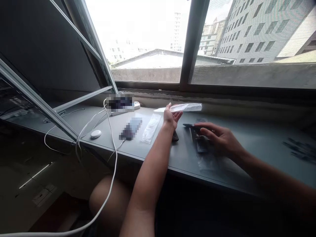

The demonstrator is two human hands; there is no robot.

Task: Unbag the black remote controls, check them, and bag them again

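Observation:
My left hand [172, 116], palm turned up, grips a long white plastic sleeve [187, 107] between thumb and fingers, a little above the desk. Its fingers are partly curled. My right hand [221, 134] is closed in a pinch on a slim dark pen-like object [188, 125] whose kind I cannot make out. Below that hand lies a dark flat item [201, 144], with clear plastic [209, 163] around it. Another dark object [175, 136] is mostly hidden behind my left wrist. Left of that wrist lies a flat white packet [151, 128].
A blurred phone [130, 129] with a cable, a white round case [95, 134] and a power strip [136, 105] stand on the left of the desk [182, 158]. A white cable [115, 164] hangs over the front edge. Several dark pieces [300, 149] lie far right.

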